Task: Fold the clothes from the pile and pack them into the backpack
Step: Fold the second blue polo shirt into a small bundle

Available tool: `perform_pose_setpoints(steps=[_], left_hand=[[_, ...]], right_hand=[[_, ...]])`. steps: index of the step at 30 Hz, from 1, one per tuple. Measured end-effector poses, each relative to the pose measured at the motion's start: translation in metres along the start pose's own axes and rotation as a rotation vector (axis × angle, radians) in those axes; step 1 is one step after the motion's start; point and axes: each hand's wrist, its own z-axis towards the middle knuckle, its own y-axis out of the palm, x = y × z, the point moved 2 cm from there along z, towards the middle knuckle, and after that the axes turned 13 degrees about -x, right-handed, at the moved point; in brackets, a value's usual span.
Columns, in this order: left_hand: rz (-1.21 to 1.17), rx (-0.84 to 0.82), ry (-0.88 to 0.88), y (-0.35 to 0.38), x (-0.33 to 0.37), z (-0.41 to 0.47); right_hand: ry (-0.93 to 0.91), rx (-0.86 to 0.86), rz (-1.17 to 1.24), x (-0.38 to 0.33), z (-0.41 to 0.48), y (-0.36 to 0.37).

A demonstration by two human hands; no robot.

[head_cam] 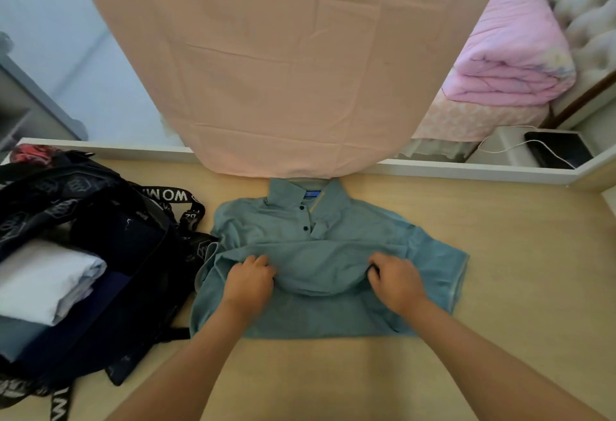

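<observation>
Folding step: both hands, left [248, 282] and right [396, 282], pinch the polo [320, 274] mid-frame (hem doubled up); next, fold the sleeves inward.

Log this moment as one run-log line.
stage: folding | left hand: grips teal polo shirt | right hand: grips it too | backpack: open, folded clothes inside

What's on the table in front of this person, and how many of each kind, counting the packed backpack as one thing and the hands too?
Teal polo shirt: 1
Backpack: 1
Hands, the left hand and the right hand, both gripping the shirt: 2
Total: 4
</observation>
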Motion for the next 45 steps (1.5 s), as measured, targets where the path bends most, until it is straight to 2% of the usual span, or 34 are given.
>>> perform_pose_setpoints(steps=[3,5,7,10,12,15,17,19,21,23,28,30,33,36,39,41,45], left_hand=[[-0.215,0.175,-0.100,-0.040,-0.002,0.009],[-0.278,0.250,-0.230,-0.071,-0.012,0.026],[-0.325,0.286,-0.267,-0.097,-0.018,0.044],[-0.557,0.292,-0.312,-0.113,-0.019,0.067],[-0.657,0.311,-0.253,-0.108,-0.010,0.075],[-0.562,0.161,0.073,-0.069,0.020,0.080],[-0.462,-0.011,0.204,-0.040,0.041,0.078],[-0.265,-0.156,0.204,-0.019,0.056,0.073],[-0.072,-0.249,0.138,-0.008,0.063,0.070],[-0.032,-0.263,0.128,-0.007,0.071,0.068],[-0.277,-0.259,0.320,-0.017,0.104,0.067],[-0.309,-0.204,0.323,-0.020,0.112,0.065],[-0.169,0.006,0.177,-0.024,0.101,0.060],[-0.088,0.025,-0.011,-0.017,0.073,0.045],[-0.100,0.007,-0.098,-0.008,0.056,0.032],[-0.110,-0.027,-0.151,-0.010,0.053,0.028],[-0.053,-0.112,-0.183,-0.014,0.049,0.022]], right_hand=[[0.145,0.069,0.199,-0.004,0.025,-0.032],[0.171,0.110,0.312,-0.009,0.049,-0.050],[0.162,0.187,0.416,-0.015,0.071,-0.067],[0.157,0.330,0.327,-0.012,0.093,-0.087],[0.188,0.358,0.196,-0.002,0.091,-0.086],[0.162,0.261,0.062,0.019,0.066,-0.058],[0.165,0.085,0.047,0.032,0.045,-0.028],[0.238,-0.183,0.053,0.044,0.028,-0.004],[0.260,-0.353,0.003,0.057,0.018,0.008],[0.263,-0.362,-0.014,0.069,0.011,0.005],[0.503,-0.261,-0.183,0.086,0.011,-0.019],[0.557,-0.223,-0.268,0.082,0.019,-0.025],[0.448,-0.133,-0.299,0.070,0.041,-0.028],[0.139,-0.080,-0.234,0.044,0.069,-0.026],[-0.118,-0.164,-0.177,0.004,0.098,-0.024],[-0.175,-0.208,-0.192,-0.017,0.116,-0.022],[-0.153,-0.255,-0.323,-0.031,0.138,-0.018]])
